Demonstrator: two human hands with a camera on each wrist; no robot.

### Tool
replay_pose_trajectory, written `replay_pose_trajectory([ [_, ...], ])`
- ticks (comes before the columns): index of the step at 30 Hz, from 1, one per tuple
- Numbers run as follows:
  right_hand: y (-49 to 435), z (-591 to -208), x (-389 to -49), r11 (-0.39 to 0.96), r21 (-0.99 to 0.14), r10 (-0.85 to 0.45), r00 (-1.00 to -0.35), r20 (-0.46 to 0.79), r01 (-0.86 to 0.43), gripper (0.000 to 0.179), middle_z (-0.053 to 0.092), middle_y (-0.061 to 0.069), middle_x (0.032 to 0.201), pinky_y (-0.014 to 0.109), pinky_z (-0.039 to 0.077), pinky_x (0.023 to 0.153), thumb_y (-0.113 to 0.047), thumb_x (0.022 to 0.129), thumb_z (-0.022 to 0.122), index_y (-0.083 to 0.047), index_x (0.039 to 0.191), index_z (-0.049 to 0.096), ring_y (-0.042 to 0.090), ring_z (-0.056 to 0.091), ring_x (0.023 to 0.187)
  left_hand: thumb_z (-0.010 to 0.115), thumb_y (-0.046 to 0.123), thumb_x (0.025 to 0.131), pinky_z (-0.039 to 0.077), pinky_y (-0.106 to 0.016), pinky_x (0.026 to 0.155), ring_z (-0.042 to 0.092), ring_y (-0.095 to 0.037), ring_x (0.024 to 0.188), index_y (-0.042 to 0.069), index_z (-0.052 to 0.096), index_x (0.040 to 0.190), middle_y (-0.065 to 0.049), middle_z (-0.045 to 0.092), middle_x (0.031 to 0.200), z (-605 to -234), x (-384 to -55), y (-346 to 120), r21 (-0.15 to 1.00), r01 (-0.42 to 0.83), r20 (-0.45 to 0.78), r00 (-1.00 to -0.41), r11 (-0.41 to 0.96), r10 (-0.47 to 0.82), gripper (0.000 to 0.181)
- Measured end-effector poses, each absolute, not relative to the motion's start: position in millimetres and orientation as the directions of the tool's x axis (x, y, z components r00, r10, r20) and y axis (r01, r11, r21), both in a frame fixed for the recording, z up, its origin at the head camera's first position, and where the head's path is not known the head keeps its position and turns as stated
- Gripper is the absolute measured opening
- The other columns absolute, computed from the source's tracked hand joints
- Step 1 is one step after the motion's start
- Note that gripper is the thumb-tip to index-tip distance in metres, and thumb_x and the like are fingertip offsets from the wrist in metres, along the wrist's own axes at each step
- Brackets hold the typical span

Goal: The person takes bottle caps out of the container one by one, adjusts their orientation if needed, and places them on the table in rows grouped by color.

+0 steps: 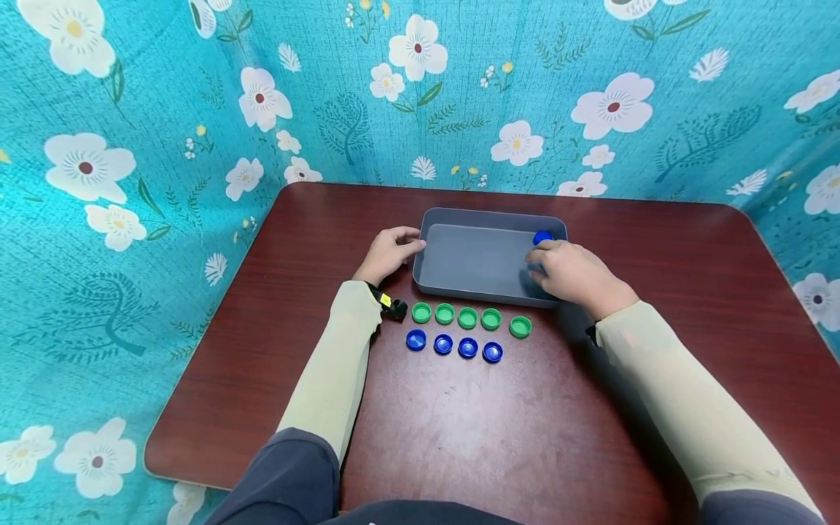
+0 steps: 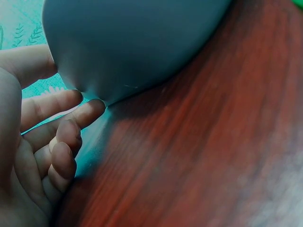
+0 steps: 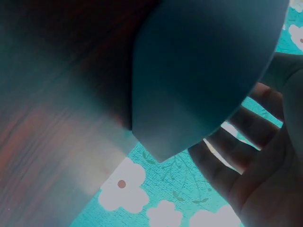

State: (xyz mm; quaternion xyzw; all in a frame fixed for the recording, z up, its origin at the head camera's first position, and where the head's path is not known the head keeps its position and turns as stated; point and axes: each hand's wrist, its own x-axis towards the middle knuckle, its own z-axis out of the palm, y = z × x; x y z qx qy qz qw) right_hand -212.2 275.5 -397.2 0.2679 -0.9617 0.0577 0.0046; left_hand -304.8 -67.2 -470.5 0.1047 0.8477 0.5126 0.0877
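A shallow grey tray [image 1: 485, 259] lies at the far middle of the table. At its left end my left hand [image 1: 389, 253] rests its fingertips on the outer wall, fingers loosely extended, as the left wrist view also shows. My right hand [image 1: 571, 273] reaches over the tray's right end, finger and thumb apart. Just beyond its fingers a blue cap [image 1: 542, 237] is in the far right corner of the tray; I cannot tell if they touch it. In the right wrist view the tray wall [image 3: 199, 80] hides the fingertips. Several green caps [image 1: 467, 318] and blue caps [image 1: 468, 347] form two rows before the tray.
The dark red wooden table [image 1: 433, 437] has a floral turquoise cloth [image 1: 367, 138] hanging behind it and at both sides. A black wrist device [image 1: 394, 309] on my left arm sits close beside the leftmost green cap.
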Motion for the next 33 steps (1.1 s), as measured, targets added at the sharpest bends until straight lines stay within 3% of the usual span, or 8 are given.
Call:
replay_pose_trajectory([
  [10, 282.6, -403.3, -230.5, 0.896, -0.099, -0.440, -0.895, -0.076, -0.433, 0.035, 0.059, 0.023, 0.123, 0.055, 0.046, 0.091, -0.017, 0.087, 0.073, -0.001, 0.118, 0.068, 0.041, 0.055, 0.114, 0.069, 0.040, 0.090, 0.052, -0.035, 0.068, 0.060, -0.023, 0.075, 0.014, 0.065, 0.126, 0.001, 0.065, 0.104, -468.6, -303.2, -68.2, 0.880, 0.105, -0.031, -0.960, 0.464, 0.277, 0.044],
  [16, 287.1, -400.8, -233.1, 0.904, -0.026, -0.428, -0.903, -0.039, -0.427, 0.032, 0.064, 0.020, 0.116, 0.060, 0.047, 0.083, -0.015, 0.086, 0.073, -0.003, 0.115, 0.071, 0.040, 0.059, 0.105, 0.070, 0.040, 0.090, 0.053, -0.036, 0.069, 0.061, -0.022, 0.077, 0.014, 0.065, 0.126, 0.000, 0.065, 0.106, -468.8, -301.8, -66.9, 0.883, 0.104, -0.027, -0.962, 0.457, 0.272, 0.045],
  [21, 292.1, -405.3, -231.9, 0.898, -0.016, -0.439, -0.897, -0.060, -0.439, 0.031, 0.065, 0.022, 0.113, 0.055, 0.053, 0.076, -0.011, 0.085, 0.073, -0.002, 0.115, 0.071, 0.037, 0.064, 0.096, 0.070, 0.039, 0.090, 0.053, -0.035, 0.070, 0.061, -0.021, 0.080, 0.014, 0.065, 0.126, -0.001, 0.065, 0.110, -472.2, -298.3, -66.5, 0.883, 0.097, -0.038, -0.960, 0.459, 0.278, 0.045],
  [29, 293.9, -415.1, -237.3, 0.888, -0.037, -0.460, -0.880, -0.118, -0.459, 0.027, 0.065, 0.021, 0.111, 0.052, 0.051, 0.085, 0.000, 0.085, 0.066, -0.002, 0.111, 0.072, 0.035, 0.064, 0.098, 0.070, 0.037, 0.091, 0.053, -0.035, 0.068, 0.061, -0.022, 0.078, 0.011, 0.065, 0.127, -0.002, 0.066, 0.105, -474.8, -296.3, -66.7, 0.893, 0.113, -0.022, -0.956, 0.435, 0.293, 0.045],
  [33, 293.2, -412.8, -242.9, 0.892, -0.016, -0.451, -0.883, -0.131, -0.453, 0.030, 0.066, 0.018, 0.108, 0.052, 0.052, 0.083, 0.005, 0.083, 0.064, -0.005, 0.111, 0.073, 0.033, 0.065, 0.095, 0.070, 0.037, 0.090, 0.053, -0.035, 0.067, 0.061, -0.023, 0.075, 0.011, 0.066, 0.125, -0.002, 0.066, 0.103, -473.5, -298.9, -68.3, 0.893, 0.131, 0.001, -0.957, 0.430, 0.289, 0.043],
])
